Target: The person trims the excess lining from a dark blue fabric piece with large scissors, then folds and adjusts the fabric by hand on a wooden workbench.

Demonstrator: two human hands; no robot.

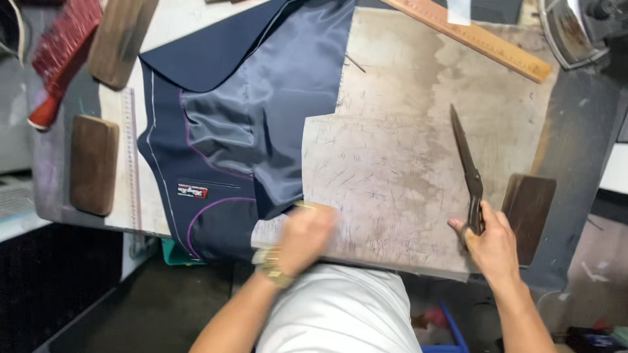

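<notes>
Hands are working at the near edge of the tabletop, in the lower part of the frame. The left hand, blurred, is lying at the lower centre on the near edge of a worn cardboard pattern, where it is meeting the navy jacket piece; whether its fingers are gripping anything I cannot tell, though something thin and yellowish is showing just above the knuckles. A watch is sitting on that wrist. The right hand, at the lower right, is clenching its fingers around the handles of a pair of dark shears, whose closed blades are lying on the pattern and pointing toward the upper centre. Just right of that hand a dark wooden block is resting on the tabletop.

Farther up, the jacket piece is lying spread across the centre left, its shiny blue-grey lining facing upward and purple stitching curving along it, with a small label near its lower edge. At the left a second wooden block is lying beside a clear ruler. In the upper left a red brush and a third wooden block are resting, and a long wooden ruler is slanting across the upper right, near an iron.
</notes>
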